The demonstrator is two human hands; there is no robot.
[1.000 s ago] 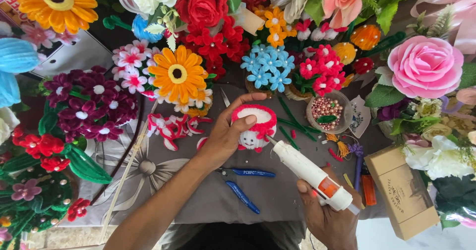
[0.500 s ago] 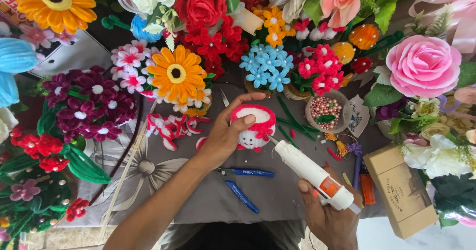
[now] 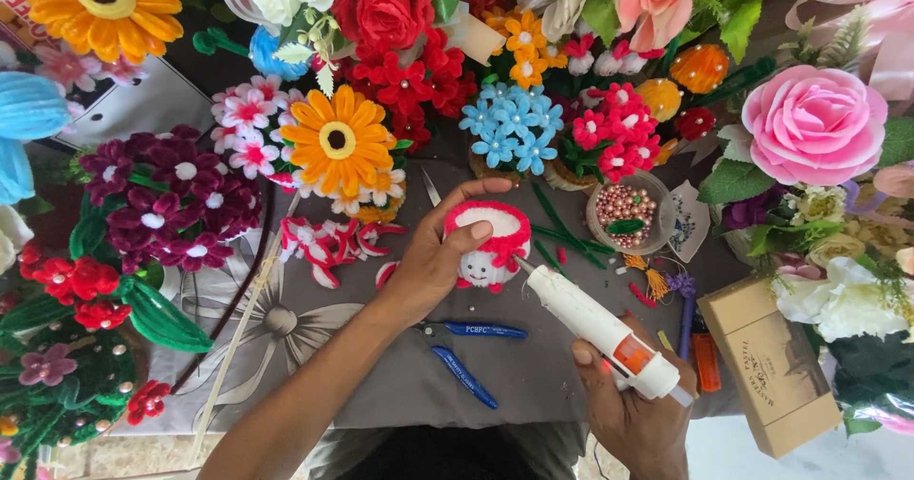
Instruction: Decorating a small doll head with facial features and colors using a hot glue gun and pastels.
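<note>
Right hand [image 3: 636,409] is sitting at 5 o'clock, nearest the bottom edge, clenching a white glue gun [image 3: 600,326]; its nozzle is pointing to 10 o'clock and touching the side of a small red-and-white fuzzy cup [image 3: 487,244]. Left hand [image 3: 436,256] is reaching in from 7 o'clock, fingers wrapping around that cup and grasping it just above centre, on the grey cloth [image 3: 381,375]. Blue-handled pliers [image 3: 466,351] are lying just beside the left wrist, between both hands. A brown cardboard box [image 3: 776,370] is sitting at 4 o'clock near the right hand, with an orange tube just beside it. Open cloth is showing at 7 to 8 o'clock; little free room elsewhere. Further out, a clear bowl of pink beads [image 3: 628,211] is at 1 o'clock, near the cup. An orange flower [image 3: 338,140] is at 11 o'clock, blue flowers [image 3: 512,126] at 12, a pink rose [image 3: 814,123] at 2, all crowding the far edge. Compared with half a second ago: nothing is shifting, both hands, gun and cup are holding the same spots.
</note>
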